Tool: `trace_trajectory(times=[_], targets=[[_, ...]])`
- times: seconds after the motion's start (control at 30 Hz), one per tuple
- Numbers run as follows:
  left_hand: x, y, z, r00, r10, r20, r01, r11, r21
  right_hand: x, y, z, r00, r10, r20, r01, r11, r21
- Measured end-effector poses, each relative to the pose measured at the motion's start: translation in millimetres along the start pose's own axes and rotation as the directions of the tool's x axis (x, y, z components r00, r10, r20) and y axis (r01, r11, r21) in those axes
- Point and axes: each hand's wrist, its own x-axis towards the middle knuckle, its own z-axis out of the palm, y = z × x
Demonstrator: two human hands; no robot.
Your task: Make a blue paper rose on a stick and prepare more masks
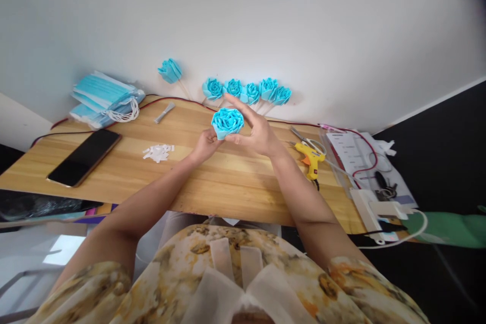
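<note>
- Centrally, a turquoise artificial rose [228, 121] is held above the wooden desk [228, 187], its ruffled petals facing the camera.
- The left hand [207, 144] has its fingers curled together beneath the bloom, seemingly gripping its stem, which is hidden.
- The right hand [260, 134] is spread, thumb at the lower petals, index finger extending past the upper edge.
- The step looks like adjusting or checking petals; the next move calls for a steady base and light fingertip pressure.
- Beyond, similar roses [250, 93] lean near the wall [243, 10]; rightward lies a yellow hot-glue gun [312, 159].
</note>
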Motion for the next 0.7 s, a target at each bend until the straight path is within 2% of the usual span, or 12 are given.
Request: trace_trajectory(times=[0.17, 0.37, 0.47, 0.6, 0.7], targets=[[0, 14, -1.8, 0.999, -0.007, 0.05, 0.003, 0.998, 0.065, 2, 10, 2, 0.993, 0.034, -0.116, -0.033, 0.999, 0.01], [0, 22, -1.7, 1.0, 0.004, 0.029, -0.006, 0.997, 0.072, 5, 21, 7, 0.98, 0.042, -0.196, -0.04, 0.999, 0.015], [0, 23, -1.8, 1.0, 0.016, -0.004, -0.016, 0.998, 0.057, 5, 23, 7, 0.981, 0.036, -0.192, -0.03, 0.999, 0.035], [0, 24, -2.1, 0.999, 0.019, -0.032, -0.017, 0.999, 0.041, 3, 20, 6, 0.992, -0.013, -0.125, 0.025, 0.996, 0.089], [0, 23, -2.4, 1.0, 0.018, -0.017, -0.017, 0.999, 0.031, 1, 14, 6, 0.993, 0.011, -0.118, 0.0, 0.996, 0.092]])
